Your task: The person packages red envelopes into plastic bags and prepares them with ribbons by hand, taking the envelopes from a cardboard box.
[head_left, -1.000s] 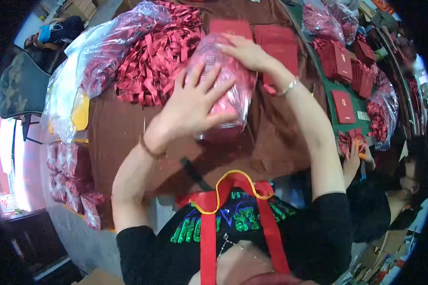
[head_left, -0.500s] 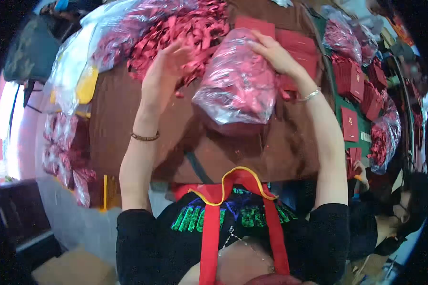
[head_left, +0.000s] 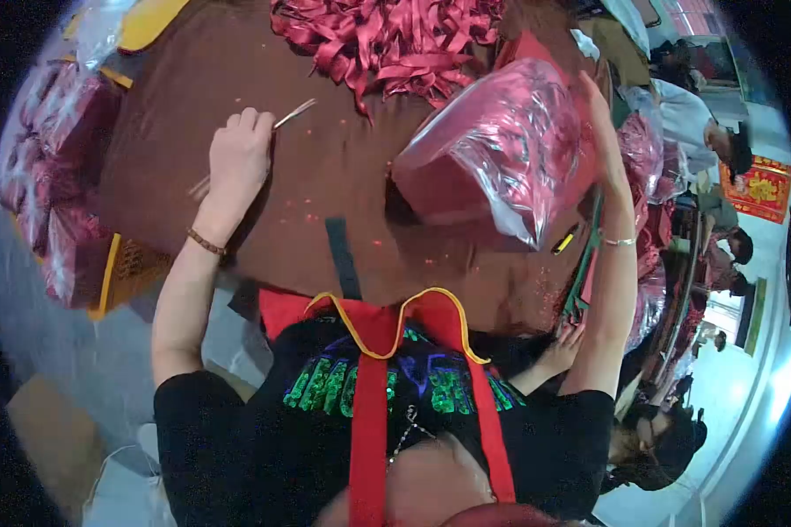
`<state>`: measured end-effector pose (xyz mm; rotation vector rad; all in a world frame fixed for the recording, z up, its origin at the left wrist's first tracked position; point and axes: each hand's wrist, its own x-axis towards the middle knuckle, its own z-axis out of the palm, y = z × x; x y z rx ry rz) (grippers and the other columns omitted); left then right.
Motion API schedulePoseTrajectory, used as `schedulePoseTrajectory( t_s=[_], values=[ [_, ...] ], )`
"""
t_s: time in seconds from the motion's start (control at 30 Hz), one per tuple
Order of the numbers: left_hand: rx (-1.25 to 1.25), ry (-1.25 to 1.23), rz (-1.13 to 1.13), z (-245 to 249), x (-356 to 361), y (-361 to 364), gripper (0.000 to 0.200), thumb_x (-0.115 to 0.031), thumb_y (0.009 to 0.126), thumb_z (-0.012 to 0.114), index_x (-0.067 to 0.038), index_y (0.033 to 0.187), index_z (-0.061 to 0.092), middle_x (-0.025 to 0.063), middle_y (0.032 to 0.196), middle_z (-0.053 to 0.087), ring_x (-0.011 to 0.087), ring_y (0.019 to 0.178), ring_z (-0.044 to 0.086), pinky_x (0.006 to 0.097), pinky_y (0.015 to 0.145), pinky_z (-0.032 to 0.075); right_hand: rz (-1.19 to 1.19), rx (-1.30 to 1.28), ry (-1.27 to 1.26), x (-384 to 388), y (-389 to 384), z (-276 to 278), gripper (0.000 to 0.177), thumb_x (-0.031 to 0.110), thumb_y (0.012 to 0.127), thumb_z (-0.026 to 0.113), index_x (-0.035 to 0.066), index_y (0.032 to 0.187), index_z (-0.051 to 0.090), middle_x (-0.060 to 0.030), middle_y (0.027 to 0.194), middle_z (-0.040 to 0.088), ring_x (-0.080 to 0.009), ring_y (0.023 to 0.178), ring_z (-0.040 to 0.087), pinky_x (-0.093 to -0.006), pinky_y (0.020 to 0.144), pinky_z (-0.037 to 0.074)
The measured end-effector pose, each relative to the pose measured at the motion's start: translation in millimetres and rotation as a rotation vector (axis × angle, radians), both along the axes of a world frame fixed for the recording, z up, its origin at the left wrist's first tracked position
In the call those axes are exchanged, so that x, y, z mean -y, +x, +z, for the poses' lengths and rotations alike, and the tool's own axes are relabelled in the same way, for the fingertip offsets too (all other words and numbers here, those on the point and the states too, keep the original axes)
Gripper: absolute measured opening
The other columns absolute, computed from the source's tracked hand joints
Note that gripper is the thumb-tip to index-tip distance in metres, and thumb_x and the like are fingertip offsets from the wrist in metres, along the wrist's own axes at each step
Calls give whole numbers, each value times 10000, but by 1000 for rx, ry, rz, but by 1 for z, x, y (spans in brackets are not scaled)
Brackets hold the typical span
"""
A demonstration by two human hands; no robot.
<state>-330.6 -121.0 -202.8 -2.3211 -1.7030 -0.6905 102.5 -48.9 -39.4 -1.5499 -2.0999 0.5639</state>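
My left hand (head_left: 240,147) is closed in a fist over the brown table, left of the middle. From it sticks out a thin, silvery pronged tool (head_left: 295,114); its exact kind I cannot tell. At the right, my right hand (head_left: 603,127) lies with fingers stretched out along the far side of a clear plastic bag (head_left: 510,149). The bag is packed with dark red pieces and rests on the table, its loose end crumpled toward me. A heap of red ribbons (head_left: 395,44) lies beyond, between the two hands.
A yellow cutter (head_left: 563,243) lies near the table's right edge, and a dark green strip (head_left: 343,259) near the front. Red scraps dot the brown tabletop (head_left: 281,255). Wrapped red bundles (head_left: 61,176) stand at the left. Another person's hand (head_left: 567,344) shows beside my right arm.
The view has turned to the right. My left hand has gone from beside the bag to the left and now grips the thin tool. The bag sits farther right, my right hand still against it.
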Motion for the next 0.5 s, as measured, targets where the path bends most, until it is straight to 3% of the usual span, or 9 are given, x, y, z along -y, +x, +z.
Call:
schedulePoseTrajectory(
  t_s=[0.1, 0.17, 0.2, 0.23, 0.3, 0.33, 0.4, 0.47, 0.5],
  values=[
    [12, -9, -24, 11, -3, 10, 83, -99, 786, 531, -73, 858, 499, 80, 758, 508, 264, 720, 529, 370, 581, 423, 120, 111, 21, 12, -7, 9, 591, 415, 875, 420, 38, 1323, 339, -144, 1400, 260, -249, 1322, 186, -334, 1069, 139],
    [252, -125, -38, 23, -2, 10, 64, -84, 811, 520, -60, 863, 491, 94, 755, 556, 289, 713, 564, 379, 601, 437, 12, 107, 36, 21, -17, -6, 561, 374, 847, 490, 51, 1295, 391, -171, 1381, 289, -271, 1306, 228, -345, 1057, 179],
    [426, -365, 39, 41, -3, 17, 73, -82, 827, 520, -44, 887, 502, 109, 774, 587, 304, 726, 584, 378, 626, 451, 28, 110, 31, 21, -15, -6, 543, 342, 857, 478, 53, 1305, 378, -157, 1394, 270, -256, 1314, 214, -338, 1061, 167],
    [412, -363, 18, 57, -7, 23, 73, -82, 827, 520, -44, 887, 502, 109, 774, 587, 304, 726, 584, 378, 626, 451, 47, 114, 29, 20, -13, -3, 525, 309, 866, 466, 54, 1315, 365, -143, 1408, 250, -240, 1321, 199, -331, 1064, 154],
    [820, -398, -250, 87, -18, 33, 90, -86, 815, 544, -32, 886, 535, 101, 798, 594, 295, 758, 586, 351, 640, 460, 36, 99, 33, 21, -18, 1, 524, 314, 866, 468, 63, 1315, 368, -142, 1408, 251, -240, 1320, 202, -330, 1063, 160],
    [805, -398, -271, 108, -25, 42, 90, -86, 815, 544, -32, 886, 535, 101, 798, 594, 295, 758, 586, 351, 640, 460, 50, 97, 31, 23, -19, 2, 523, 319, 866, 469, 72, 1316, 371, -141, 1408, 251, -240, 1318, 204, -328, 1062, 165],
    [555, -199, -634, 156, -38, 66, 81, -78, 788, 570, -34, 856, 571, 90, 771, 583, 274, 727, 581, 341, 621, 460, 12, 114, 32, 22, -16, 0, 524, 327, 865, 470, 81, 1317, 372, -143, 1407, 251, -244, 1317, 208, -329, 1061, 166],
    [159, 39, -824, 191, -49, 94, 123, -106, 716, 575, -66, 832, 587, 84, 762, 575, 222, 705, 580, 339, 589, 454, 0, 137, 40, 20, -10, -7, 531, 355, 859, 479, 98, 1315, 381, -150, 1403, 260, -256, 1309, 225, -335, 1057, 178],
    [143, 44, -836, 205, -53, 111, 123, -106, 716, 575, -66, 832, 587, 84, 762, 575, 222, 705, 580, 339, 589, 454, -13, 125, 51, 19, -9, -9, 531, 355, 859, 479, 98, 1315, 381, -150, 1403, 260, -256, 1309, 225, -335, 1057, 178]
  ],
)
